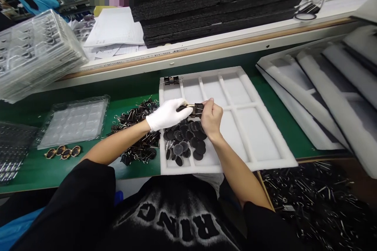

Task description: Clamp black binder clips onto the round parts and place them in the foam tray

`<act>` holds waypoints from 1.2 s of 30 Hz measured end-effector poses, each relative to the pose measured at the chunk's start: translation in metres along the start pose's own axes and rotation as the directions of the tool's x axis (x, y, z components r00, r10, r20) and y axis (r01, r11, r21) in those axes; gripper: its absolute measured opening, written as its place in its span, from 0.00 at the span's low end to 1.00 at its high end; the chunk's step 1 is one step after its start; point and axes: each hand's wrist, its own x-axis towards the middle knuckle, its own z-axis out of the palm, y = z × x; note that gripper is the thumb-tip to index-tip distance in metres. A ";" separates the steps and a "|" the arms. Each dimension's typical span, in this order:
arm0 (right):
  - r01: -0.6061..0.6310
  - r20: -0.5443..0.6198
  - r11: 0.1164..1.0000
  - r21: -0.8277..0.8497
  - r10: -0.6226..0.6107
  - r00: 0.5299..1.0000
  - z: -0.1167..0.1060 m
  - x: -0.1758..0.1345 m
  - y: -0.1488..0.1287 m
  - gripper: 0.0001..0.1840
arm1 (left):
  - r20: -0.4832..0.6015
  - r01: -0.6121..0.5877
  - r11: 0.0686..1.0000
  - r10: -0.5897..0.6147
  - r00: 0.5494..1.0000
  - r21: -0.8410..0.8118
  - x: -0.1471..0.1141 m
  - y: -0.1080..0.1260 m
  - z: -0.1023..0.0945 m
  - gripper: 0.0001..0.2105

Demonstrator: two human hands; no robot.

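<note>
1. Nearest me, the person is wearing a black shirt (176,219) with pale-edged lettering, and a dark mass of loose clips (318,196) is lying low on the right.
2. The left hand (171,113), in a white glove, is pinching a dark piece (184,107) with a golden edge; its thumb and fingers are closing on it.
3. The bare right hand (212,117) is gripping a black clip (198,110), fingers clamped on its right side. Clip and dark piece are meeting between the two hands, above the tray.
4. Just below the hands, black discs (184,141) are lying in a loose pile across the near left part of a white foam tray (268,137).
5. Left of that tray, a heap of clips (138,125) is spreading over the green table (59,172). Farther left, round brown pieces (63,152) are sitting before a clear plastic tray (76,119).
6. Two clips (171,80) are resting at the foam tray's far left corner; more foam trays (318,98) are leaning together at right.
7. Beyond, plastic trays (35,51), papers (114,27) and black slabs (212,4) are standing along a ledge (206,49).
8. Farthest back, someone in blue (41,0) is sitting.
</note>
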 end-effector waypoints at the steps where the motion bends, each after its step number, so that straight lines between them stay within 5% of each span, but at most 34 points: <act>1: 0.010 0.009 1.000 -0.003 -0.010 1.000 -0.001 0.001 0.000 0.37 | 0.000 -0.006 1.000 0.006 1.000 -0.004 0.000 0.000 -0.001 0.18; 12: 0.147 0.122 0.987 -0.060 -0.139 0.983 -0.008 0.004 0.002 0.36 | 0.056 -0.046 0.999 0.045 0.997 0.028 -0.003 -0.006 -0.008 0.17; 17: 0.161 0.140 0.984 -0.070 -0.150 0.979 -0.001 0.009 0.013 0.33 | -0.012 -0.002 0.924 0.007 1.000 0.381 0.026 -0.048 -0.027 0.18; 22: 0.120 0.208 0.984 -0.133 -0.091 0.974 0.007 0.011 0.025 0.30 | -0.093 0.143 0.835 -0.111 0.989 0.532 0.075 -0.098 -0.048 0.22; 28: 0.118 0.283 0.973 -0.199 -0.059 0.957 0.010 0.008 0.025 0.26 | -0.105 0.181 0.738 -0.149 0.983 0.650 0.105 -0.122 -0.033 0.21; 36: 0.195 0.431 0.934 -0.299 -0.050 0.901 0.005 0.011 0.018 0.20 | -0.174 0.241 0.638 -0.168 0.970 0.731 0.111 -0.127 -0.027 0.24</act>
